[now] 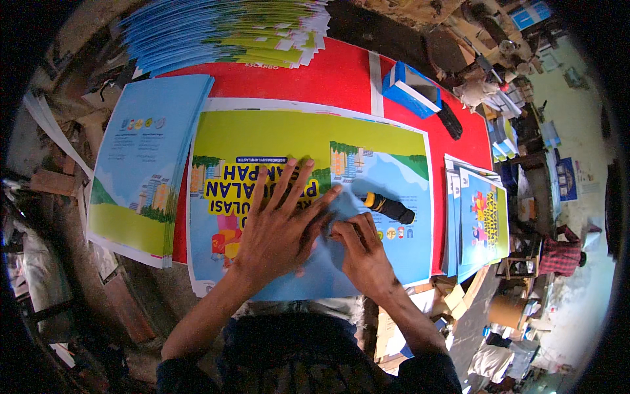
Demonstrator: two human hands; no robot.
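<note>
**Printed sheet (pixel 305 136) lies flat on red tabletop (pixel 348 85)**

Its smooth lime-and-blue rectangle, white-edged, is partly hidden by the left hand (pixel 279 226), palm down, fingers spread, gripping nothing. The right hand's (pixel 363 253) fingers curl inward near a ridged black-and-yellow tool (pixel 392 208); whether they grip anything cannot be told. A fanned paper stack (pixel 223 33) is cut off above.

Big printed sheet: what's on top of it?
On or just over the sheet: the spread left hand, the curled right hand and, by it, a black-and-yellow tool. Print directly beneath them is covered.
</note>
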